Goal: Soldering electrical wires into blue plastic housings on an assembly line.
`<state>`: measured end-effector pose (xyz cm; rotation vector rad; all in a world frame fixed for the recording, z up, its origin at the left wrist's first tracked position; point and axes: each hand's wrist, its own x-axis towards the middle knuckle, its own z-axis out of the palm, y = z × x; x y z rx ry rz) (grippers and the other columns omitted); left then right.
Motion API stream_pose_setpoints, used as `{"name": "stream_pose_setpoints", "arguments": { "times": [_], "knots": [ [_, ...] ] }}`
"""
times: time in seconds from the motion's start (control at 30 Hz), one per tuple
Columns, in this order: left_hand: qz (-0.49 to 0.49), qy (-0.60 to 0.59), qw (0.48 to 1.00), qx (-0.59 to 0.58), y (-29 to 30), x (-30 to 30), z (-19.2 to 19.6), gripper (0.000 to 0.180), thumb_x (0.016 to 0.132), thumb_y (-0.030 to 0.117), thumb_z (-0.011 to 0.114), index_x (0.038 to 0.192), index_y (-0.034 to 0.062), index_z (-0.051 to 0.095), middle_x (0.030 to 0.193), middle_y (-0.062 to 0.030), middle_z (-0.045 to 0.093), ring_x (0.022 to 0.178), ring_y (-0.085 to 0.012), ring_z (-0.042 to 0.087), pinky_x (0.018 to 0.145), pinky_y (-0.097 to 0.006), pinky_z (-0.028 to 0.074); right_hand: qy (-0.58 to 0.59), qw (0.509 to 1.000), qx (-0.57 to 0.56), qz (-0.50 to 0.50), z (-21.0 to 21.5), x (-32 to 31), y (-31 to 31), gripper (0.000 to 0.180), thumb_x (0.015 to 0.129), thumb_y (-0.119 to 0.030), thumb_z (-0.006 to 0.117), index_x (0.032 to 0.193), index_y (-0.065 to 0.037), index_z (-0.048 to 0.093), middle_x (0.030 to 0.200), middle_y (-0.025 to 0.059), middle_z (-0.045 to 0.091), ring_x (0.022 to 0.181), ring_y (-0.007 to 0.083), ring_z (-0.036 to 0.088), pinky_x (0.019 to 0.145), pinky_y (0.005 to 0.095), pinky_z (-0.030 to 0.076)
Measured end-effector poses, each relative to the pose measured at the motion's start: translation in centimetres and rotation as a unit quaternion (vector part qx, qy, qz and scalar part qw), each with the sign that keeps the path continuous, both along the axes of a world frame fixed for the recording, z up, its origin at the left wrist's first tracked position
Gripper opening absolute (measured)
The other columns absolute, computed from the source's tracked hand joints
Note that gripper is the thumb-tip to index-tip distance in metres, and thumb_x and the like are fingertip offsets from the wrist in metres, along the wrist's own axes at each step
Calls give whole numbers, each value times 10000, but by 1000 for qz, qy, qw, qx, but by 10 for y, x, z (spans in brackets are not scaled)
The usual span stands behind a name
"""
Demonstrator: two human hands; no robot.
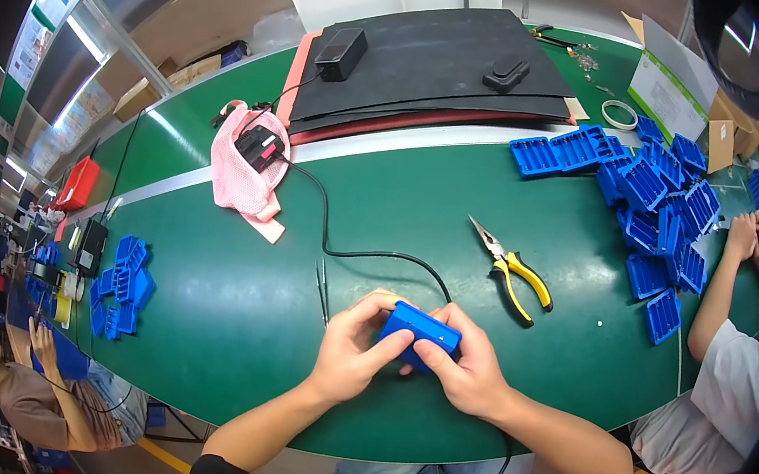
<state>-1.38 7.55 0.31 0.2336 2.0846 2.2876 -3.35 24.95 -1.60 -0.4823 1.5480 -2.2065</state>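
Observation:
Both of my hands grip a small blue plastic case point(423, 330) just above the near part of the green table. My left hand point(358, 347) wraps its left end, thumb pressed on the near face. On the other end, my right hand point(470, 364) closes its fingers, its thumb also against the near face. The far side and underside of the case are hidden by fingers. Metal tweezers point(323, 292) lie left of my left hand. Beyond my right hand rest long-nose pliers point(519, 279) with yellow and black handles, their jaws pointing away.
A black cable point(329, 231) runs from a device in a pink cloth point(237, 174) toward my hands. Blue slotted trays point(643, 183) are heaped at right, beside a co-worker's hands point(749, 235); more trays point(123, 287) lie left. Black sheets point(436, 70) are stacked at the back.

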Motion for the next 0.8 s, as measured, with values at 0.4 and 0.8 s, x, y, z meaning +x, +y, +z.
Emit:
{"name": "stream_pose_setpoints", "arguments": {
  "times": [0.4, 0.8],
  "knots": [
    [81, -108, 975, 174, 26, 8, -8, 177, 941, 107, 587, 1092, 19, 566, 969, -38, 581, 858, -96, 548, 673, -240, 467, -3, 999, -11, -41, -3, 3, -5, 162, 946, -103, 597, 983, 14, 491, 870, 82, 613, 753, 114, 621, 656, 285, 563],
    [59, -71, 978, 186, 19, 13, -9, 210, 925, 123, 614, 1090, 22, 533, 1109, -79, 532, 881, -143, 561, 586, -250, 474, 71, 997, 0, -15, 0, 4, -2, 162, 935, -88, 611, 1005, 14, 506, 869, 89, 633, 760, 137, 662, 662, 272, 533]
  ]
}}
